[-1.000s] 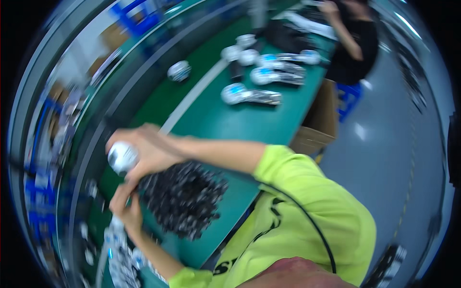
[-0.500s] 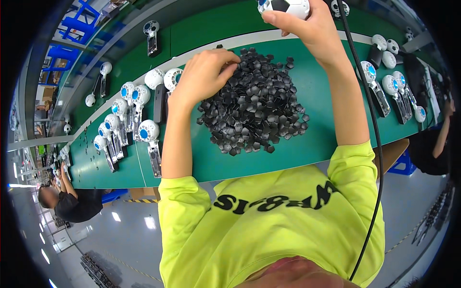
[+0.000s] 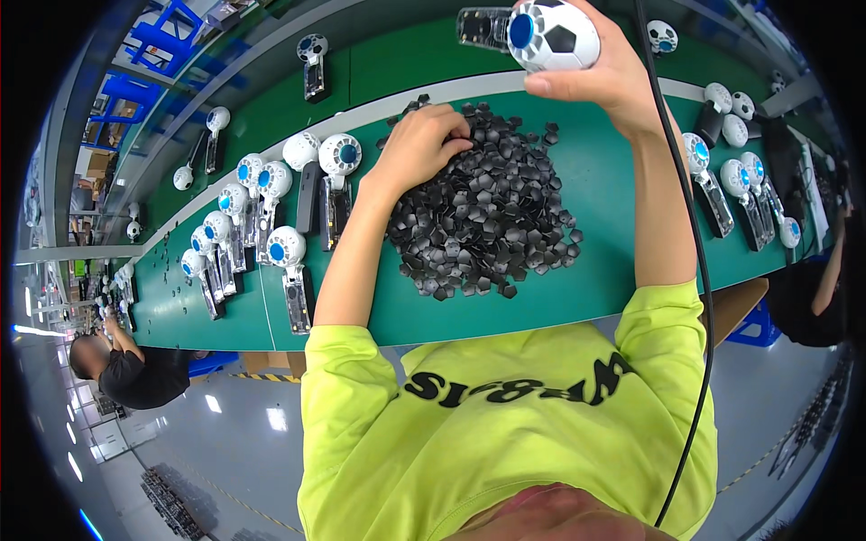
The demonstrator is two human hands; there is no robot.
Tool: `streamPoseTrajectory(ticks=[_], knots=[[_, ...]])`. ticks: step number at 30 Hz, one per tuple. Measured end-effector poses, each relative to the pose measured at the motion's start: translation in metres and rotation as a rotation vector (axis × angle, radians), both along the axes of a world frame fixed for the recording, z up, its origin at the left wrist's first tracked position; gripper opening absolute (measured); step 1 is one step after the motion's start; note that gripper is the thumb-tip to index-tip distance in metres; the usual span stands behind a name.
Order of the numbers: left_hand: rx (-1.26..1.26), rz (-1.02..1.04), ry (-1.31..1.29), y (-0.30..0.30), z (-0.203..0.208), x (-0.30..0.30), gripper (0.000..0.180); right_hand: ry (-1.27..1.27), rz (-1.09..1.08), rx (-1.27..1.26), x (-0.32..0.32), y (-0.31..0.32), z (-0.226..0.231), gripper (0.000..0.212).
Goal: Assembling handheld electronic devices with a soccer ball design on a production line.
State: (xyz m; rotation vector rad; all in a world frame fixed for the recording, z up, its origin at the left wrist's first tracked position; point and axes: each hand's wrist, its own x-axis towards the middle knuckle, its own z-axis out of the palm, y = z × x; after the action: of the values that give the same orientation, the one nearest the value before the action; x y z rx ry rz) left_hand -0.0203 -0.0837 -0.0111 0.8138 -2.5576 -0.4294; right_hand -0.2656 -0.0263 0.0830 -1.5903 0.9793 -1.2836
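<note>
Out in front of me, my right hand (image 3: 622, 81) is wrapped round the white head of a soccer-ball-shaped device (image 3: 573, 41). This device has black pentagon patches, a blue round centre and a clear handle (image 3: 483, 28) pointing left. My left hand (image 3: 421, 147) rests on the upper left of a big heap of small black pentagon pieces (image 3: 483, 203), its fingers curled together. Its fingertips press among the pieces, and whatever they pinch is hidden.
Several similar ball-headed devices (image 3: 287, 245) lie left of the heap on the green table (image 3: 595, 261). More devices (image 3: 708, 180) lie at the right. A black cable (image 3: 690, 225) hangs down past my right arm. A co-worker (image 3: 135, 370) sits at far left, another person (image 3: 812, 298) at far right.
The view has shifted a little, so the held device shows more fully, its clear handle included. My left hand has moved right, with its fingers now further into the black heap.
</note>
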Motion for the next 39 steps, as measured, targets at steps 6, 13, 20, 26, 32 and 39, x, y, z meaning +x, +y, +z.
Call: streamPoseTrajectory(ticks=[6, 13, 20, 26, 32, 39], knots=[[0.083, 0.05, -0.1, 0.004, 0.002, 0.005, 0.01, -0.114, -0.02, -0.16, 0.013, 0.009, 0.011, 0.056], [-0.024, 0.068, -0.045, 0.003, -0.006, 0.003, 0.013, -0.113, -0.178, -0.078, 0.007, 0.011, 0.013, 0.049], [-0.006, 0.039, -0.032, -0.003, -0.008, 0.002, 0.02, -0.086, -0.462, -0.265, 0.012, 0.002, 0.006, 0.047], [-0.009, 0.129, 0.025, -0.001, -0.012, -0.006, 0.025, -0.297, -0.205, -0.123, 0.02, 0.001, 0.001, 0.052], [0.085, 0.214, 0.0, 0.003, -0.022, -0.003, 0.03, -0.375, -0.129, -0.052, 0.008, -0.011, -0.038, 0.054], [0.036, 0.186, 0.033, -0.025, -0.059, -0.036, 0.023, -0.183, -0.111, 0.01, -0.028, -0.016, -0.031, 0.045]])
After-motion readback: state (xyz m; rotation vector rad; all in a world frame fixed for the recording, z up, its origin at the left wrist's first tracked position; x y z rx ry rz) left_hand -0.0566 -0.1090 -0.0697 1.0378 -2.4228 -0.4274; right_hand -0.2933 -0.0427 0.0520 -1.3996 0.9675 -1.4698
